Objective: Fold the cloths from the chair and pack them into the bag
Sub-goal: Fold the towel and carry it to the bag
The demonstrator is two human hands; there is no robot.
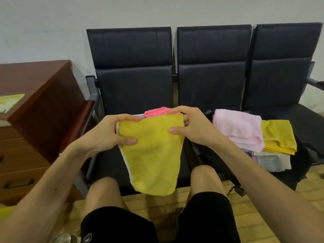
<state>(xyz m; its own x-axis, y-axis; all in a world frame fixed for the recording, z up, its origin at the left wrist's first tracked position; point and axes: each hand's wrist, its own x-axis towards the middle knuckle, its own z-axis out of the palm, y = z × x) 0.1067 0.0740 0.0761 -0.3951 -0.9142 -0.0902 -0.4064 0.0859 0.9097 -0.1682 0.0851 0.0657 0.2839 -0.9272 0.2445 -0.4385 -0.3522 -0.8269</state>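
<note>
you're mid-fold: left hand [112, 132] and right hand [189, 127] each pinch a top corner of the yellow cloth [154, 160], which hangs below your grip. next, i'd bring the corners together.

Room: bare wall, row of three chairs, wood cabinet, pale floor.

Wall [52, 23] pale grey-white, plain, matt. Against it stands a row of three joined chairs [133, 67], with dark padded seats and backs, each back divided into an upper and a lower panel, on a grey metal frame. Left-end armrest [84, 116] is capped in red-brown wood; right-end armrest [318, 84] looks alike and is cut by the picture edge. Just left of the row is a red-brown wooden cabinet [43, 102], with stacked drawers [17, 155] and dark recessed pulls on its near face. Floor [135, 202] is light yellowish wood-pattern blocks. Light is even and soft, with a faint sheen on the chair backs.
</note>
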